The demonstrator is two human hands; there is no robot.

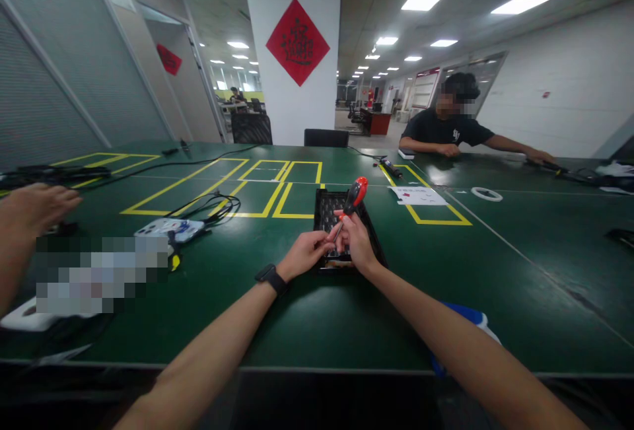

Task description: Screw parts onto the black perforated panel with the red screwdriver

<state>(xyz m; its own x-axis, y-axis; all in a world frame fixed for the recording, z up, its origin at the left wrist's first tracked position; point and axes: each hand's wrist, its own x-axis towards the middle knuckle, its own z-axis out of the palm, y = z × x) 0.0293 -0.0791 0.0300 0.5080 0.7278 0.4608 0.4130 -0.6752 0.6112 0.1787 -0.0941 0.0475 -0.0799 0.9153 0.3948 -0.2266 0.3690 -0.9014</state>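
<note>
My right hand (pixel 358 244) grips a screwdriver (pixel 355 195) with a red and black handle. The handle points up and away, and the thin shaft slants down toward my left hand. Close beside it, my left hand (pixel 308 253), with a black watch on the wrist, has its fingers pinched together near the shaft's lower end. What those fingers hold, if anything, is too small to make out. Under both hands lies a black open tray (pixel 319 209) with a patterned inside, partly covered by the hands. Something light brown shows at its near end.
Another person's hand (pixel 37 215) reaches in at left near a phone-like item (pixel 171 228) and black cables (pixel 222 209). Across the table, a person (pixel 448 119) handles something dark. A paper sheet (pixel 419 196), a white ring (pixel 487 194) and a blue-white object (pixel 468 314) lie rightward.
</note>
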